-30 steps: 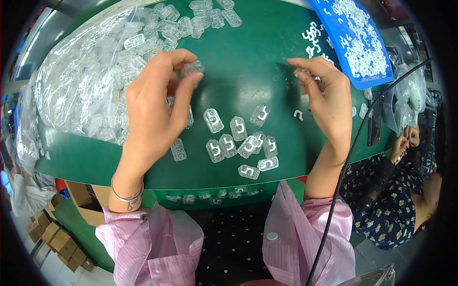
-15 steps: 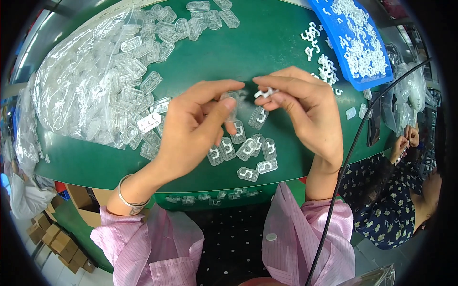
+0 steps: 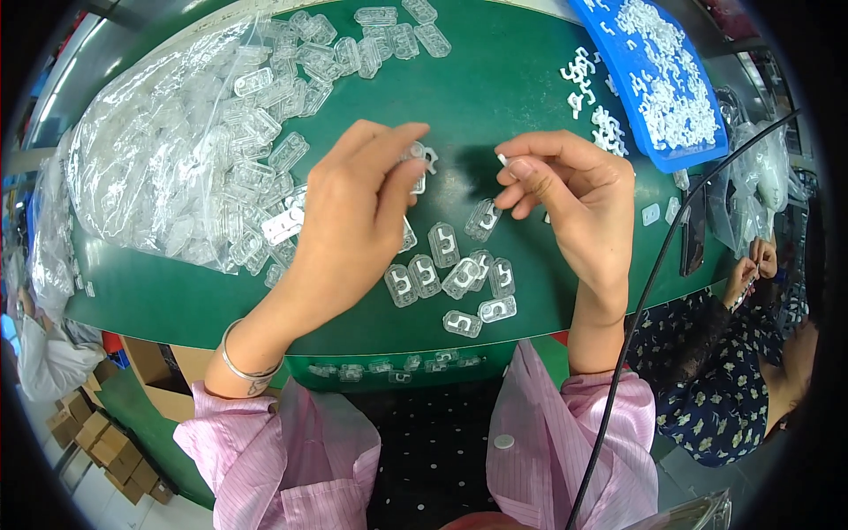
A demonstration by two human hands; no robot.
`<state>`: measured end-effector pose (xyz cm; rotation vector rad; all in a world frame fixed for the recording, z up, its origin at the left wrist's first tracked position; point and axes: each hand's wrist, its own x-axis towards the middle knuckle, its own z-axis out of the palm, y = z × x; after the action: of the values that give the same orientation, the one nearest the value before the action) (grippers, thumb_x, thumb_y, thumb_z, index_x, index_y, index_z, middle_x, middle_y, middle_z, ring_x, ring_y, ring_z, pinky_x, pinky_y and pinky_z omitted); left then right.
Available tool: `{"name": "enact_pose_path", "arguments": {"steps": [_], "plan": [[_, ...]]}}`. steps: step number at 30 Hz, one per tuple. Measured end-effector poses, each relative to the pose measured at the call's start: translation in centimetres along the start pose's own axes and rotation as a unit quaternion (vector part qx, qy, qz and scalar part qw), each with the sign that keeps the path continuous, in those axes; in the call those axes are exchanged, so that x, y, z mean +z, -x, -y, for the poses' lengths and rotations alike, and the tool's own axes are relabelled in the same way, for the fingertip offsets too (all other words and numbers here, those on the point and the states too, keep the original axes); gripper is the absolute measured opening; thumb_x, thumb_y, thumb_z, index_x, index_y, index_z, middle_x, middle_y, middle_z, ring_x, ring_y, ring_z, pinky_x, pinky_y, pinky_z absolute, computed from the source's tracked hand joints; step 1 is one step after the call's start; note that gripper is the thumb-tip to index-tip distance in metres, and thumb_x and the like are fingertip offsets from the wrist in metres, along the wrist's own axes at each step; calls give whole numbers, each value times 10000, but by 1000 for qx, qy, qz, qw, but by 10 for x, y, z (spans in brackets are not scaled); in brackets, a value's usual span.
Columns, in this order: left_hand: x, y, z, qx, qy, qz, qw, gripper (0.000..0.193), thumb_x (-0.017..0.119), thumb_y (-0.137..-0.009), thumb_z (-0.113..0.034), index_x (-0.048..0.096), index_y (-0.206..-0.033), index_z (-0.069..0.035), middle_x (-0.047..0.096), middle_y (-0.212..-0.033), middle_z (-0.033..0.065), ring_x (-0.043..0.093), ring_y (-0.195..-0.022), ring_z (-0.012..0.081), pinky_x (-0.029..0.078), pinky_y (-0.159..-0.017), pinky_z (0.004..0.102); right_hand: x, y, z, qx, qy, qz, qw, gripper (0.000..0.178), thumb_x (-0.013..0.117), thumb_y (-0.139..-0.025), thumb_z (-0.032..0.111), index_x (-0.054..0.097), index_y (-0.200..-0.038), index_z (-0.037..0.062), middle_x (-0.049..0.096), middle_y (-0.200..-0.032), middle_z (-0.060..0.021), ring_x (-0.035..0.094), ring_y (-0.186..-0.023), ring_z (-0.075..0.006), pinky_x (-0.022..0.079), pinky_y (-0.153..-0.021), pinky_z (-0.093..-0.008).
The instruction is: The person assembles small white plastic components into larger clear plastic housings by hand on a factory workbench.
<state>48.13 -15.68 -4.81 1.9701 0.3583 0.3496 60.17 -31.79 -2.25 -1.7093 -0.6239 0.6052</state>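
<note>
My left hand (image 3: 353,208) is closed, pinching a small clear plastic case (image 3: 419,152) between thumb and fingers. A white curved piece shows at that case's right edge; the fingers hide the rest. To the right, apart from it, my right hand (image 3: 579,190) pinches a small white plastic piece (image 3: 503,160) between thumb and forefinger, its other fingers curled below. Under and between the hands lie several clear cases with white hook-shaped pieces in them, among them an upright one (image 3: 443,243) and one near the front edge (image 3: 462,323).
A large clear bag (image 3: 141,168) and a heap of clear cases (image 3: 256,124) cover the table's left side. At the far right stands a blue tray (image 3: 649,146) of white pieces, more lying beside it. A black cable (image 3: 640,305) crosses the right side. Another person's hands (image 3: 751,265) work there.
My hands have drawn apart: the left hand has turned and risen slightly, the right has shifted right. A white curved piece now shows at the left hand's case; less white shows in my right fingers.
</note>
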Motion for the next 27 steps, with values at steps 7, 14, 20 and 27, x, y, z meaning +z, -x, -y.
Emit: {"name": "enact_pose_path", "arguments": {"steps": [7,14,20,27], "plan": [[-2,10,-7,-93,329,-8,940,275,497,-945,14,479,-1208,92,646,-1017,167,680,-874,229,563,-713,294,4,2,0,30,-161,24,986,142,597,-886,-46,616,-1023,-79,682,-840,-142,683,-718,-162,527,-585,-213],[1,16,-16,-105,257,50,959,275,537,-916,59,477,-1182,95,653,-1010,190,688,-830,222,573,-654,270,20,5,-14,-132,-92,22,987,125,676,-765,-107,679,-859,-25,580,-902,-59,538,-605,-74,434,-520,-184],[12,20,-8,-59,293,23,954,263,572,-894,60,522,-1152,77,684,-955,159,696,-803,175,567,-672,238,29,14,-8,-117,71,-11,991,132,699,-746,-102,682,-856,-30,556,-930,-70,558,-742,-91,472,-607,-201],[10,20,-5,-41,293,22,955,153,547,-925,25,555,-1067,82,691,-889,157,697,-774,171,569,-653,244,31,12,-4,-67,99,5,993,169,703,-758,-69,617,-890,-9,549,-874,-62,534,-658,-97,450,-542,-210]]}}
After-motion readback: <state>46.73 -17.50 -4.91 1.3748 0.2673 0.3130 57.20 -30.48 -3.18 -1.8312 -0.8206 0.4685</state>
